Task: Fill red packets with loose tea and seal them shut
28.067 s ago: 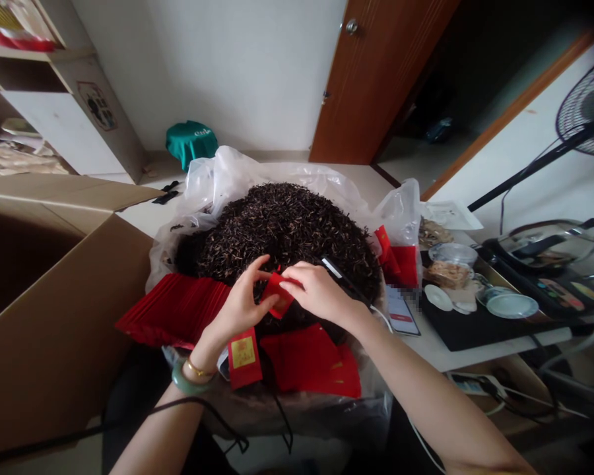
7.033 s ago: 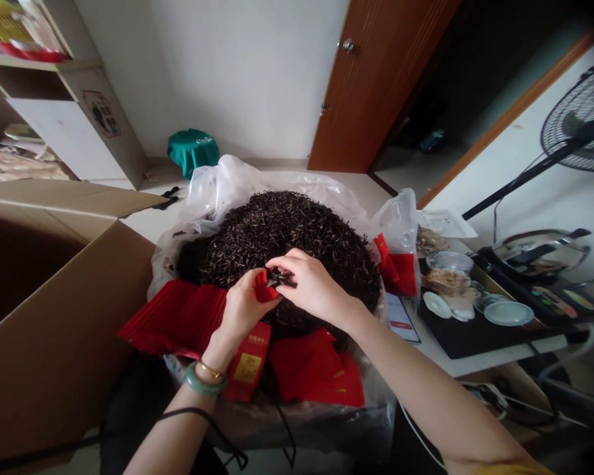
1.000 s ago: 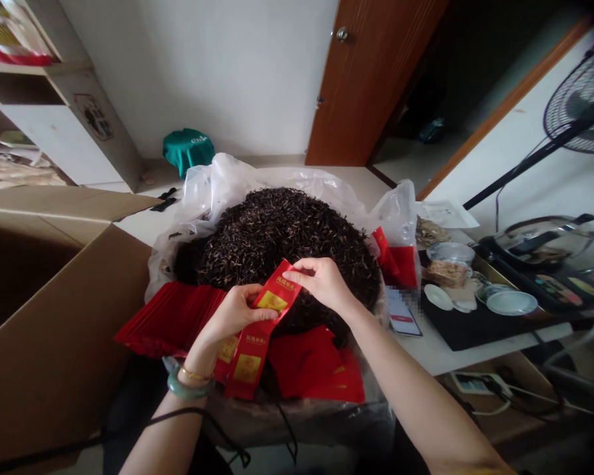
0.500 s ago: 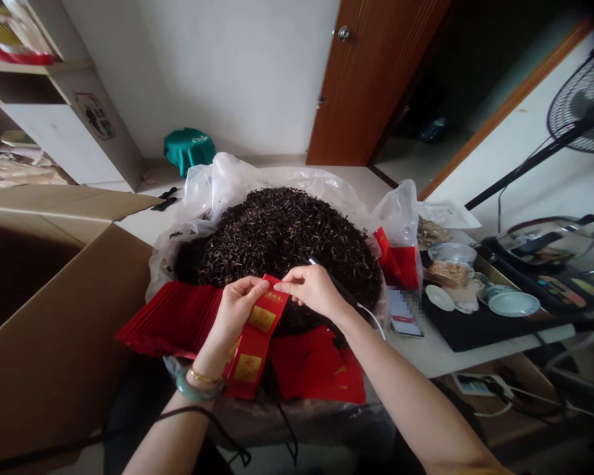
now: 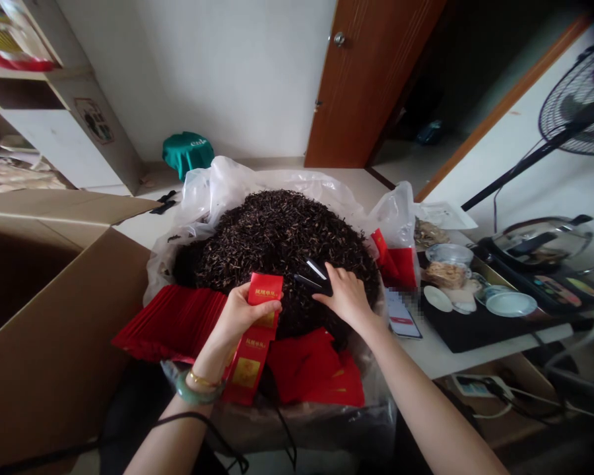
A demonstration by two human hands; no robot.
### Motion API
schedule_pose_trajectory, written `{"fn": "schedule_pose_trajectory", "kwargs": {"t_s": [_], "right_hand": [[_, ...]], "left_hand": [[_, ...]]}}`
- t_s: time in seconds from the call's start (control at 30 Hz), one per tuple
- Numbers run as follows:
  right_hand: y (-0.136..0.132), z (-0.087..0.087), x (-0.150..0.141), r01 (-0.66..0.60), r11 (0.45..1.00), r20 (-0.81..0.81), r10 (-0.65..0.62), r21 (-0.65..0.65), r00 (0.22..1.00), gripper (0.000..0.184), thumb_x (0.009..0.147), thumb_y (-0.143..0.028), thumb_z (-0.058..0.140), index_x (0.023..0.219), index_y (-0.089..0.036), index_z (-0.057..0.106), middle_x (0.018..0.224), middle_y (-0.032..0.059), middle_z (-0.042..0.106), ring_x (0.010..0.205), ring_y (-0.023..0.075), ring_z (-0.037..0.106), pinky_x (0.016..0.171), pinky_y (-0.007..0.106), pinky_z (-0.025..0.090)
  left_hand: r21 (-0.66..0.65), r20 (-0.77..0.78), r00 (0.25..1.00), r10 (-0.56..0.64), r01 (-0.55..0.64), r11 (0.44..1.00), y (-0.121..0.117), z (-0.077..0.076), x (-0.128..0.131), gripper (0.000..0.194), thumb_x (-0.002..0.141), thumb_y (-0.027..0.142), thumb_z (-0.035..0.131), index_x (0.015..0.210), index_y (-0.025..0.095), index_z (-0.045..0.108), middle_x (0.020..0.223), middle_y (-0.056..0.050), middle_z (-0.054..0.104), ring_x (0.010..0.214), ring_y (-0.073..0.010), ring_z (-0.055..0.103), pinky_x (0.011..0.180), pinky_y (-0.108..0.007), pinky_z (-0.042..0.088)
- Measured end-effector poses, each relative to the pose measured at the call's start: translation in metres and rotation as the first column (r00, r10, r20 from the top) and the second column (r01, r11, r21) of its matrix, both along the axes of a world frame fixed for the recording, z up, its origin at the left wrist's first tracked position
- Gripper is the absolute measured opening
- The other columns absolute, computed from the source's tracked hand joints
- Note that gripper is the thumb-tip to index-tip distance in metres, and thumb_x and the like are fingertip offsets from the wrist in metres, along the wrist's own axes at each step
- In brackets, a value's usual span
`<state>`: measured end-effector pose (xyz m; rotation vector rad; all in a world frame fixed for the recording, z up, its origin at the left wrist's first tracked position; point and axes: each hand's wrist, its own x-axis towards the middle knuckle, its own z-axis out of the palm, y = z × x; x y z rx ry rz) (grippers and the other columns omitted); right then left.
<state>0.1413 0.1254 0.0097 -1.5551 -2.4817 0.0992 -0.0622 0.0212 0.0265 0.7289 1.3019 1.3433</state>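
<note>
One flat, glossy red packet with gold print (image 5: 268, 286) is pinched between thumb and fingers in the left grip (image 5: 240, 313), over the near edge of a heap of dark dried leaves (image 5: 282, 231). The right grip (image 5: 350, 300) touches a black clamp-like tool with a white strip (image 5: 323, 284) (whether closed around it, I cannot tell). Leftward, a dense row of red packets (image 5: 173, 320) sits near an open brown cardboard box (image 5: 79, 323).

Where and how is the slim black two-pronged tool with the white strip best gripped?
Probably from the right, at the tool's rear, thumb opposite fingers, as the right hand has it: the prongs spread apart toward the left, over the heap of dark, twisted leaves.
</note>
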Motion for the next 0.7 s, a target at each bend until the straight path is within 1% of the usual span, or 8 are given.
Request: {"fn": "schedule_pose_trajectory", "kwargs": {"t_s": [0.1,0.2,0.27,0.37,0.43,0.5,0.6,0.7], "right_hand": [[0.003,-0.016,0.009,-0.052,0.999,0.057,0.052,-0.004,0.997,0.050,0.079,-0.028,0.069,0.125,-0.013,0.055,0.101,0.0174,0.065,0.097,0.0329,0.062,0.079,0.045,0.050],[0.011,-0.023,0.016,-0.075,0.997,-0.094,0.076,0.012,0.993,0.044,0.079,-0.024,0.064,0.121,-0.015,0.056,0.101,0.0127,0.063,0.088,0.0263,0.065,0.075,0.037,0.053],[0.017,-0.019,0.021,-0.048,0.998,-0.218,0.056,0.045,0.974,0.043,0.077,-0.024,0.063,0.119,-0.014,0.058,0.101,0.0120,0.063,0.084,0.0253,0.066,0.074,0.037,0.053],[0.021,0.000,0.026,-0.052,0.998,-0.395,0.062,0.036,0.917,0.041,0.075,-0.028,0.063,0.114,-0.013,0.061,0.099,0.0120,0.066,0.088,0.0264,0.065,0.076,0.037,0.053],[0.016,0.018,0.022,-0.171,0.982,-0.495,0.107,-0.084,0.862,0.040,0.077,-0.034,0.065,0.111,-0.014,0.063,0.095,0.0098,0.069,0.084,0.0241,0.066,0.073,0.034,0.053],[0.008,0.035,0.013,-0.334,0.922,-0.550,0.178,-0.198,0.816,0.042,0.076,-0.040,0.068,0.110,-0.015,0.066,0.092,0.0077,0.071,0.081,0.0221,0.067,0.070,0.032,0.053],[-0.008,0.055,-0.007,-0.518,0.826,-0.530,0.342,-0.225,0.776,0.042,0.075,-0.042,0.071,0.110,-0.018,0.068,0.098,0.0071,0.072,0.086,0.0214,0.067,0.073,0.030,0.052],[-0.018,0.066,-0.023,-0.548,0.811,-0.474,0.407,-0.205,0.781,0.037,0.076,-0.038,0.072,0.108,-0.019,0.070,0.095,0.0065,0.073,0.083,0.0206,0.068,0.073,0.030,0.051]], "left_hand": [[0.004,-0.036,0.999,0.009,-0.009,1.000,0.001,-0.003,0.001,0.046,0.044,0.036,0.089,0.080,0.012,0.072,0.079,-0.008,0.075,0.065,-0.0192,0.068,0.065,-0.029,0.054],[-0.009,-0.045,0.999,0.017,-0.017,1.000,0.001,-0.006,0.001,0.048,0.042,0.037,0.089,0.080,0.012,0.072,0.078,-0.008,0.075,0.065,-0.0194,0.068,0.065,-0.029,0.054],[-0.015,-0.047,0.999,0.021,-0.021,1.000,0.002,-0.007,0.000,0.048,0.042,0.037,0.089,0.079,0.012,0.072,0.077,-0.008,0.075,0.065,-0.0196,0.068,0.066,-0.030,0.054],[-0.006,-0.064,0.998,0.017,-0.017,1.000,0.003,-0.008,0.000,0.047,0.044,0.036,0.089,0.080,0.012,0.072,0.079,-0.008,0.075,0.066,-0.0193,0.068,0.067,-0.030,0.054],[0.001,-0.084,0.996,0.001,0.000,1.000,0.003,-0.009,0.001,0.045,0.045,0.035,0.088,0.080,0.012,0.072,0.079,-0.007,0.075,0.066,-0.0187,0.067,0.066,-0.029,0.053],[0.003,-0.102,0.994,-0.023,0.023,1.000,0.003,-0.009,0.002,0.043,0.045,0.034,0.088,0.080,0.012,0.072,0.077,-0.006,0.075,0.064,-0.0181,0.067,0.065,-0.029,0.053],[0.026,-0.124,0.991,-0.059,0.063,0.998,0.002,-0.008,0.004,0.040,0.047,0.032,0.087,0.081,0.014,0.073,0.075,-0.004,0.075,0.064,-0.0182,0.066,0.066,-0.029,0.054],[0.045,-0.131,0.988,-0.085,0.091,0.995,0.001,-0.006,0.006,0.037,0.050,0.029,0.086,0.081,0.015,0.074,0.077,-0.004,0.075,0.065,-0.0183,0.067,0.067,-0.030,0.055]]}}
